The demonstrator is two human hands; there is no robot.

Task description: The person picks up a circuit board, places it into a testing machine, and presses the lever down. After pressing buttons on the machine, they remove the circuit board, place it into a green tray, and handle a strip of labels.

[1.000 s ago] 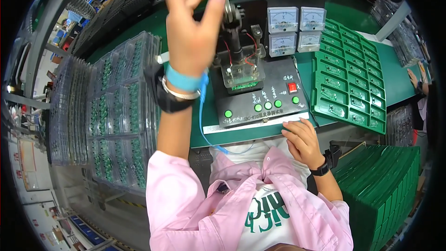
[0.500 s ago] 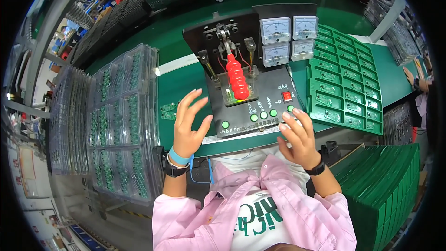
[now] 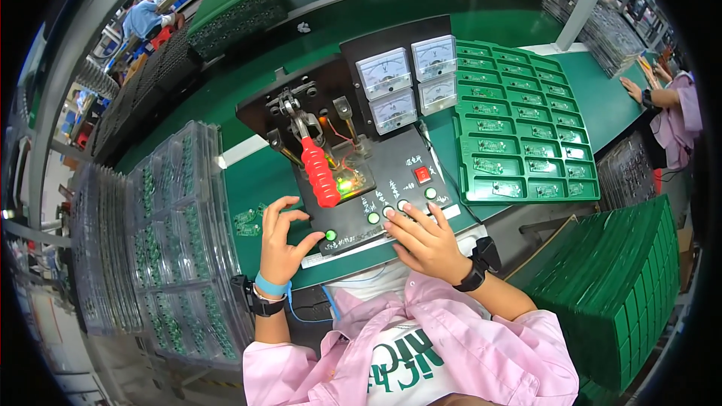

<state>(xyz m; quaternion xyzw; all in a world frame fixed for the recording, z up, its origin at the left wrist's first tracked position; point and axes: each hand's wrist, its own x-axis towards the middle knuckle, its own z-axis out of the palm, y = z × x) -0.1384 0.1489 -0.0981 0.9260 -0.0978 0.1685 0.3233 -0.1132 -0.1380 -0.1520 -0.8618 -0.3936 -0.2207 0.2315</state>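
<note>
A black test box (image 3: 353, 224) stands on the bench before me, with a red-handled toggle clamp (image 3: 320, 173) lowered over a lit circuit board (image 3: 347, 185). My left hand (image 3: 283, 246) is open at the box's front left corner, its thumb tip beside or touching a lit green push button (image 3: 331, 235). Nothing is in it. My right hand (image 3: 430, 246) reaches over the front edge, fingers stretched out, fingertips on or just above the middle row of buttons (image 3: 388, 212). Past them is a red rocker switch (image 3: 422, 174). Several analog meters (image 3: 392, 110) stand behind.
Right of the box lies a green compartment tray (image 3: 519, 194) of circuit boards. Loose boards (image 3: 247, 222) lie by my left hand. Clear plastic trays of boards (image 3: 177, 256) are stacked at left, green trays (image 3: 602, 293) at lower right. Another person's hand (image 3: 632, 89) rests at far right.
My right hand has moved left from the right end of the buttons onto the middle ones. My left thumb has come to the left button. Lights now glow on the clamped board. The view has shifted.
</note>
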